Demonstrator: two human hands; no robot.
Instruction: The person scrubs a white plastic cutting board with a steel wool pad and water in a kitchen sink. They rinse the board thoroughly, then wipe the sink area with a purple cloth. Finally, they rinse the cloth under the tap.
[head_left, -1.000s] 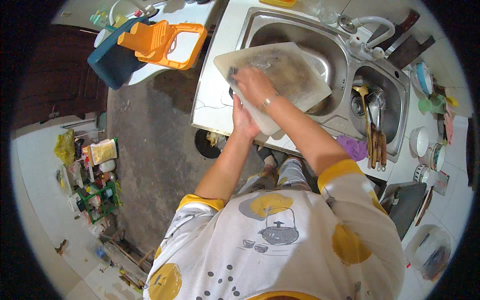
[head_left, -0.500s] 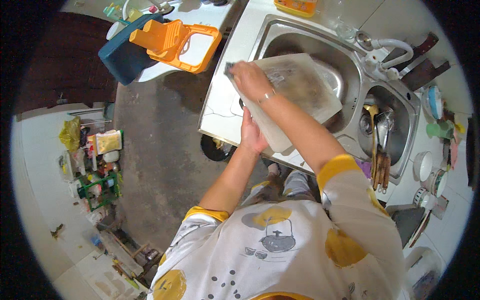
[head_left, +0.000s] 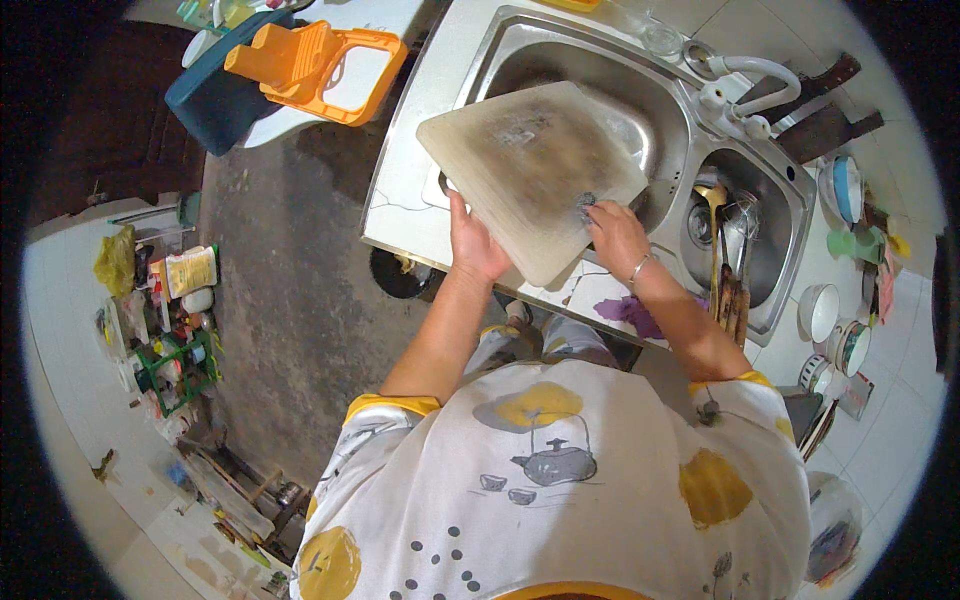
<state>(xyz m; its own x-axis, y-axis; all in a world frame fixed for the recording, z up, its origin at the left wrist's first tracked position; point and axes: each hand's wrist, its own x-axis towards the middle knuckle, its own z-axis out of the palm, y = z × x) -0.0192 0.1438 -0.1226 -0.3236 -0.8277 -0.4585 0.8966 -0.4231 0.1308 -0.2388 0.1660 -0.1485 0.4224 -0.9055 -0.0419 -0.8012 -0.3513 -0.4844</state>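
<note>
A pale cutting board point(head_left: 535, 165) with brown staining over its middle lies tilted across the edge of the large sink basin point(head_left: 655, 125). My left hand point(head_left: 478, 248) grips the board's near left edge, thumb up along the side and fingers underneath, mostly hidden. In my right hand point(head_left: 618, 238) is a grey steel wool scrubber point(head_left: 586, 206), pinched in the fingers and pressed on the board near its right edge.
The small basin to the right holds long-handled utensils, among them a golden ladle point(head_left: 712, 195). A white faucet point(head_left: 760, 75) stands behind. A purple cloth point(head_left: 630, 315) lies on the counter's front edge. Bowls point(head_left: 820, 312) sit at right; an orange plastic piece point(head_left: 320, 75) is at left.
My right hand with the scrubber has moved from the board's far left corner to its near right side. The board now lies flatter to view, with more of its stained face showing.
</note>
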